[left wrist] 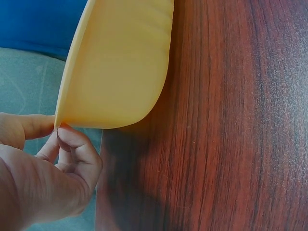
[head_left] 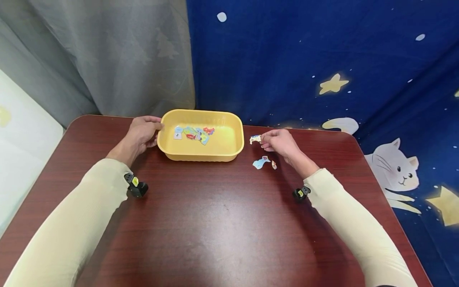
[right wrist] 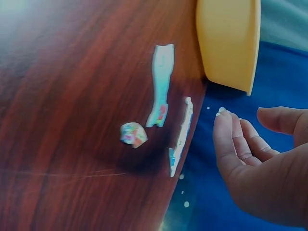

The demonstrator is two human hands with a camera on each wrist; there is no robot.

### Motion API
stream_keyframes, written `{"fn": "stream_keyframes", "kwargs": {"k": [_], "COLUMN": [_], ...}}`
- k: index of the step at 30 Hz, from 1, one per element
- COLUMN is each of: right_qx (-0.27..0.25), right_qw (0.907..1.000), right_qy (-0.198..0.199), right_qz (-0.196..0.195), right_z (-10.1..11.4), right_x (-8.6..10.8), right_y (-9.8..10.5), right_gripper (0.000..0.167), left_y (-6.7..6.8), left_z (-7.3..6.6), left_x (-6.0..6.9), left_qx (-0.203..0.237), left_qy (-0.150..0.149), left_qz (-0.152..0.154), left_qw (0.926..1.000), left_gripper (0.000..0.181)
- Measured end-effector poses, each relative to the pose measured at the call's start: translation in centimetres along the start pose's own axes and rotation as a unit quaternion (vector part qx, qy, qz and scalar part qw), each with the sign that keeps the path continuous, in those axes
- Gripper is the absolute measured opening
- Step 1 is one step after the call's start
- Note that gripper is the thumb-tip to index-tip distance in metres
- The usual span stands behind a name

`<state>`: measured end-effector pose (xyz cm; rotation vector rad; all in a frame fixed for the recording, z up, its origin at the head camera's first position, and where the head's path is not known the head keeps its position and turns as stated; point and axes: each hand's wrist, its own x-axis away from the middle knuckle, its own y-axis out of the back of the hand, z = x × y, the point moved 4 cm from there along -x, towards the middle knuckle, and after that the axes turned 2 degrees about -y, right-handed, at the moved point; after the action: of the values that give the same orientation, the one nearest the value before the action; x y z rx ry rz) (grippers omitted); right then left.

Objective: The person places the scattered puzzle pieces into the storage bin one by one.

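A yellow plastic basin [head_left: 201,153] stands towards the back of the table, several colourful paper pieces [head_left: 191,136] lying inside. The left hand [head_left: 142,133] pinches its left rim; the left wrist view shows thumb and finger of this hand [left wrist: 53,163] at the edge of the basin [left wrist: 115,62]. To the basin's right, the right hand [head_left: 281,142] is beside a pale cut-out piece [head_left: 255,138]. In the right wrist view, thumb and fingers of the right hand [right wrist: 262,149] are apart with nothing between them, and that narrow piece [right wrist: 182,137] lies off the fingertips.
On the table [head_left: 201,223], in front of the right hand, lie a light blue piece [head_left: 261,162] and a small multicoloured piece [head_left: 274,164]. A grey curtain [head_left: 143,56] and a blue curtain [head_left: 269,71] with stars and a cat hang behind the table's back edge.
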<state>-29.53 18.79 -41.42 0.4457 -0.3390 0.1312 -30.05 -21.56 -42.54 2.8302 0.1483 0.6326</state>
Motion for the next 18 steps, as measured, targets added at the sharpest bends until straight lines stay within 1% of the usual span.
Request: {"fn": "stream_keyframes", "kwargs": {"k": [5,9,14,18], "right_qx": [0.041,0.080,0.147,0.175], "right_qw": [0.9991,0.9967,0.9890,0.9843], "right_qy": [-0.008,-0.012,-0.013,-0.023], "right_qz": [0.000,-0.004,-0.011,-0.001], "right_z": [-0.8,-1.2,-1.5,-1.7], "right_x": [0.5,0.8,1.1,1.2], "right_y": [-0.2,-0.2,0.1,0.2], "right_gripper": [0.029,0.026,0.023,0.025], "left_y": [0.0,0.0,0.0,0.0], "left_z": [0.0,0.1,0.1,0.1], "left_x": [0.0,0.0,0.0,0.0], "left_qx": [0.003,0.002,-0.001,-0.001], "left_qy": [-0.004,-0.005,-0.005,-0.006], "left_qz": [0.002,0.001,0.001,0.002], "left_qw": [1.0000,1.0000,1.0000,1.0000], "left_gripper": [0.037,0.038,0.038,0.039]}}
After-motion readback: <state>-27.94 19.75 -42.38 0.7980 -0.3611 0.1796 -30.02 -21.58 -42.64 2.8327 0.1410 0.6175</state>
